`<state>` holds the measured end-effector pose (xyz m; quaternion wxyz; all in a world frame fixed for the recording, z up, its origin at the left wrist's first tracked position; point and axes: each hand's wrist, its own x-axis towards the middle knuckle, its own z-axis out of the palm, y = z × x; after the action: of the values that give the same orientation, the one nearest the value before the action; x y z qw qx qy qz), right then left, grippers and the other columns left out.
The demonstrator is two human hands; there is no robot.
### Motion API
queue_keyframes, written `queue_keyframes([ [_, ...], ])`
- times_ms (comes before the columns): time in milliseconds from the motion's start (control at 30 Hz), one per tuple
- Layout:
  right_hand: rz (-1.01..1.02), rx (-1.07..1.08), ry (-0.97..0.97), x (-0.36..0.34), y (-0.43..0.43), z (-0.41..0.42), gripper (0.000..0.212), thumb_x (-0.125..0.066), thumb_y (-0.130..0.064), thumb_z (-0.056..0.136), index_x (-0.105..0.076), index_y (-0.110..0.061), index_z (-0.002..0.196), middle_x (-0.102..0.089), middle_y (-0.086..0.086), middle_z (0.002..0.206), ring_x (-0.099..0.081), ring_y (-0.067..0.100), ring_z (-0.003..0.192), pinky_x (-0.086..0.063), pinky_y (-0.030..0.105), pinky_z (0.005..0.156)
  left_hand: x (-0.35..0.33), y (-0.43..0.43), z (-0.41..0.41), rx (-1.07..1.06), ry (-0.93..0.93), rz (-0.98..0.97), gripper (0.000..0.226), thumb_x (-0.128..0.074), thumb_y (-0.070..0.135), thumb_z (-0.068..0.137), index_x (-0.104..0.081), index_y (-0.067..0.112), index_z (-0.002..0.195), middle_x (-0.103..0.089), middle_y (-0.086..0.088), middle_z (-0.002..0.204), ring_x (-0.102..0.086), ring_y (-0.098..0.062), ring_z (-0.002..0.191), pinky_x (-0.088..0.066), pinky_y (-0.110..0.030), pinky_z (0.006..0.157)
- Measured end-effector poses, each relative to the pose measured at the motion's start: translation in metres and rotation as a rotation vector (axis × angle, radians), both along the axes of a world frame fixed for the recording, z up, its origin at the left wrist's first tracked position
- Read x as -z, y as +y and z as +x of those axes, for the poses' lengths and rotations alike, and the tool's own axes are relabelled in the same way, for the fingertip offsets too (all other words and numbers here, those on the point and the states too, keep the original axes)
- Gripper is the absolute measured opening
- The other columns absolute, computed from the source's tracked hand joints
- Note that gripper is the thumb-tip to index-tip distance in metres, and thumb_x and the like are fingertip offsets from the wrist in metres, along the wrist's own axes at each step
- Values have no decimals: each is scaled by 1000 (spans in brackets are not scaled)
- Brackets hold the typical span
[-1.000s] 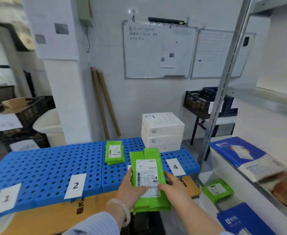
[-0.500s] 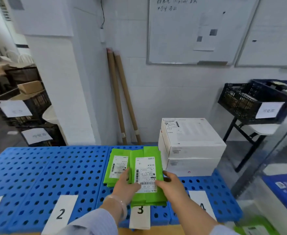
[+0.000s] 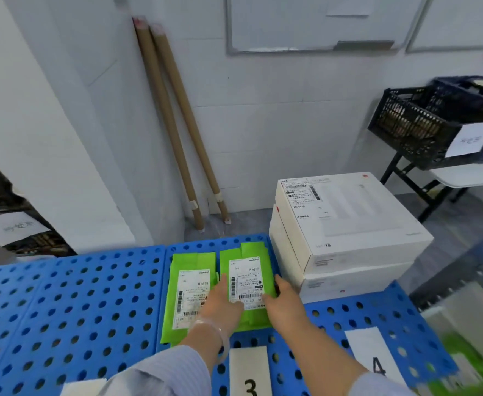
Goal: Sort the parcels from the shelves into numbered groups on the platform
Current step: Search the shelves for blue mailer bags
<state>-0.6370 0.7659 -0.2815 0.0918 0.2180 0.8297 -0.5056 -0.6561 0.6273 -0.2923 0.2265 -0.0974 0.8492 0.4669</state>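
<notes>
Head view: our left hand (image 3: 223,305) and right hand (image 3: 284,302) pinch the near end of the green parcel (image 3: 246,277), lying lengthwise away from us on the blue platform (image 3: 77,310) behind card 3 (image 3: 249,370).

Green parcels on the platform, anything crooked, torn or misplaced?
Nothing stands out. The green plastic parcel held by left hand and right hand lies straight beside the other green parcel, behind the white card marked 3.
</notes>
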Motion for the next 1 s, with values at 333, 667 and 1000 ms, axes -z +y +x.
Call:
queue_keyframes([
  [333, 104, -84, 86, -14, -2, 53, 44, -55, -12, 95, -47, -29, 135, -50, -14, 118, -50, 5, 114, -39, 19, 101, -5, -3, 26, 428, 200, -240, 70, -53, 35, 94, -13, 37, 151, 0, 10, 161, -4, -14, 148, -10, -32, 121],
  [667, 533, 204, -118, -22, 81, 223, 81, -58, -48, 88, -12, -32, 153, -9, -5, 161, -15, 15, 146, -20, 29, 118, -36, 104, 116, 1018, 563, -352, 75, -47, 51, 94, -3, 35, 152, 2, 6, 161, -4, -16, 148, -14, -36, 120],
  [1000, 538, 501, -210, -9, 170, 379, 87, -58, -57, 83, -12, -33, 153, -11, -9, 161, -13, 13, 147, -15, 29, 118, -34, 237, 235, 1323, 647, -353, 76, -48, 53, 88, -10, 38, 151, -6, 5, 161, -13, -19, 146, -16, -39, 119],
])
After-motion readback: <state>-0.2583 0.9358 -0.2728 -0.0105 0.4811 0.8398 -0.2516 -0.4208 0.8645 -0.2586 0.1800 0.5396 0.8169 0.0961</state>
